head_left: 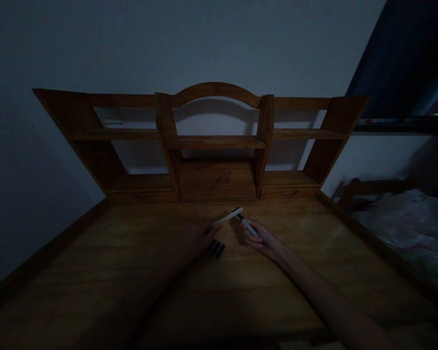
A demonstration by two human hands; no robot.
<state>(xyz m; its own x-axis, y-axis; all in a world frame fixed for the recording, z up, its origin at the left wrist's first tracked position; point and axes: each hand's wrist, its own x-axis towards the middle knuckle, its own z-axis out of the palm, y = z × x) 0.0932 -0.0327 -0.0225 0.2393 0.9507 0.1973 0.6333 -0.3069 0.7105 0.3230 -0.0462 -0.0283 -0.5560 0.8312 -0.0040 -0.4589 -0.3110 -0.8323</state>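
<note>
My left hand [201,234], dim and in shadow, is closed on one end of a thin pale flat stick [228,217]. The stick slants up to the right. In my right hand [257,236] is a slim tool with a light grey handle [251,228] and a dark neck; its fingers are wrapped round the handle. The tool's dark tip meets or overlaps the far end of the stick; too little light shows whether they touch. Several small black bar-shaped pieces [216,248] lie side by side on the desk, just right of and below my left hand.
The wooden desk [138,272] has a raised edge along each side. At its back stands a wooden shelf unit [215,142] with open compartments and low drawers. Crumpled pale plastic or cloth [409,223] lies beyond the right edge. A dark curtain [401,63] hangs upper right.
</note>
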